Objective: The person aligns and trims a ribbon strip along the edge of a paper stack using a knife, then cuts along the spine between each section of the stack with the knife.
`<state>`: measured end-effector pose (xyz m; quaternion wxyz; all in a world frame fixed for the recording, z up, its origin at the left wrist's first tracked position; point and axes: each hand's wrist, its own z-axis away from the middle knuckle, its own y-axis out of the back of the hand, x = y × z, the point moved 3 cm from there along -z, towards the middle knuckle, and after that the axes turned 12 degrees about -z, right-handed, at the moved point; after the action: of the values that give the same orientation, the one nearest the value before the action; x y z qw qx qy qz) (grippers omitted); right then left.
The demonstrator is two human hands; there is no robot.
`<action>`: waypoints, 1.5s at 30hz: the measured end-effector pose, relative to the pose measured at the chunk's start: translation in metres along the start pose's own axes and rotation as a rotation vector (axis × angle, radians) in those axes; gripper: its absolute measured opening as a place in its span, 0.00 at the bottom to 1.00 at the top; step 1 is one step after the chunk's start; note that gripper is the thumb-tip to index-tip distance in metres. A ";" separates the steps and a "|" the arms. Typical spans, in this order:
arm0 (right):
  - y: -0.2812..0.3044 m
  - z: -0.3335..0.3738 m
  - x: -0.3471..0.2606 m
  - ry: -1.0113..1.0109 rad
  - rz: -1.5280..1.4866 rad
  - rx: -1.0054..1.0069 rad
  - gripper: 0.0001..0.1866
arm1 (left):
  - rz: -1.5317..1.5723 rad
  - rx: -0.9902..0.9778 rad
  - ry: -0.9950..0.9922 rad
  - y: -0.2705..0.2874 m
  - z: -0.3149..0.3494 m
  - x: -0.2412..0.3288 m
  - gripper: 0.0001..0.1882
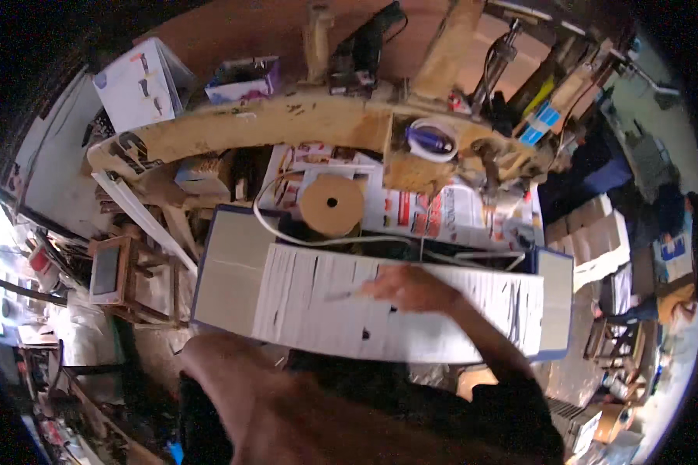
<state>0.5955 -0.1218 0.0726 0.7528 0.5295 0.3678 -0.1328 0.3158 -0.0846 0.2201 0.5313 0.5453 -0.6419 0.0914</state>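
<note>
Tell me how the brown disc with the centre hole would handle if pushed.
Broad face up, the brown disc would probably slide rather than tip. Stood on edge, it might roll, given its round outline. Printed paper shows around it, so a push could drag that.

The work is viewed from the person's head, through the left of two wide fisheye cameras, tilted steeply downward. The open folder point(228, 267) is framed near, at the centre; the long wooden board point(318, 120) is caught farther off, toward twelve o'clock.
</note>
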 end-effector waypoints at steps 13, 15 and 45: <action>0.343 0.142 0.006 0.178 0.721 1.853 0.16 | -0.288 0.304 -0.150 -0.040 -0.019 0.042 0.10; 0.427 0.217 0.075 0.208 0.821 1.861 0.24 | -0.302 0.228 -0.168 -0.072 -0.047 0.016 0.09; -0.029 0.109 0.032 -0.491 -0.167 1.121 0.09 | -0.991 0.254 0.329 0.027 0.072 -0.290 0.21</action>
<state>0.6461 -0.2251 0.0484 0.4097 0.7680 0.0983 -0.4823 0.2061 0.0510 -0.0244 0.5345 0.8212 -0.1997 -0.0091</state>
